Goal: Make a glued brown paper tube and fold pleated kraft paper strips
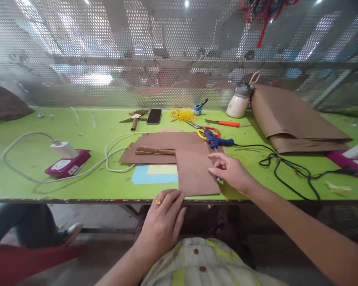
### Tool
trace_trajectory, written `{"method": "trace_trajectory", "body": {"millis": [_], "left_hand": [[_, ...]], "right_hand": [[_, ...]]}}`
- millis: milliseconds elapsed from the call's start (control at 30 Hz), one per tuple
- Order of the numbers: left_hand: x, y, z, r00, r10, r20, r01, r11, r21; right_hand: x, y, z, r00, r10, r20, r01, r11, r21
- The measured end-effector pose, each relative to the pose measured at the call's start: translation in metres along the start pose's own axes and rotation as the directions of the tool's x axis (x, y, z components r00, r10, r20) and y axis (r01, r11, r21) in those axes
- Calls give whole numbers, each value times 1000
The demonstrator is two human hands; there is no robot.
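A squarish brown paper sheet lies at the table's front edge. My left hand rests at its lower left corner, fingers extended and lying side by side, with a gold ring on one. Over the sheet's right edge is my right hand, thumb and index finger apart, nothing visible between them. A larger brown paper piece lies behind, with a rolled brown paper strip on top. Light blue paper and pale yellow paper show at the left. A blue glue gun lies just beyond my right hand.
Behind are scissors, an orange-handled cutter, yellow shreds, a phone and a bottle. Folded brown paper lies right. A white cable from a magenta power strip and a black cord cross the table.
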State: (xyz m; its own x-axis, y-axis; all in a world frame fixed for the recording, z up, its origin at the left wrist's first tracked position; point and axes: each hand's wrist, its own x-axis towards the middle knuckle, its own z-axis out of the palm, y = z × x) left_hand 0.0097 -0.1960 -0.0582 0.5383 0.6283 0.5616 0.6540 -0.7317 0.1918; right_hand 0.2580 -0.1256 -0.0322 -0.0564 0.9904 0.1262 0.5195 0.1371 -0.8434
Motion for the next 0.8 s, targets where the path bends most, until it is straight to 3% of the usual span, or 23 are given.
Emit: {"method": "trace_trajectory", "body": {"millis": [133,200,267,367,433,500,533,600,700,800], "left_hand": [[0,1,-2,999,-50,6,50,996,-68],[2,-2,-5,989,-147,3,146,973,-177],[7,-7,-7,953,-303,-18,274,885,-377],[24,-15,-12,830,-557,30,395,548,-737],[39,-18,-18,715,-667,207,480,255,-839],[54,-16,-25,644,-652,401,521,-11,-853],[60,-15,-28,639,-605,476,525,-109,-844],[72,-13,-33,672,-493,552,523,-213,-826],[84,-12,-33,723,-414,553,500,-239,-832],[95,-15,-25,716,-438,544,468,-278,-839]], "right_hand": [[-7,-5,2,999,-30,40,25,993,116],[-10,-8,4,999,-41,1,40,977,210],[-13,-11,5,998,-32,-60,49,951,306],[-16,-16,6,991,-22,-129,73,909,410],[-17,-21,6,989,-33,-146,98,880,464],[-17,-25,5,988,-50,-145,118,851,512],[-17,-28,5,988,-56,-140,124,836,534],[-16,-31,5,989,-66,-135,132,810,572],[-11,-33,7,989,-67,-133,134,791,597],[-4,-36,10,987,-40,-154,127,781,611]]}}
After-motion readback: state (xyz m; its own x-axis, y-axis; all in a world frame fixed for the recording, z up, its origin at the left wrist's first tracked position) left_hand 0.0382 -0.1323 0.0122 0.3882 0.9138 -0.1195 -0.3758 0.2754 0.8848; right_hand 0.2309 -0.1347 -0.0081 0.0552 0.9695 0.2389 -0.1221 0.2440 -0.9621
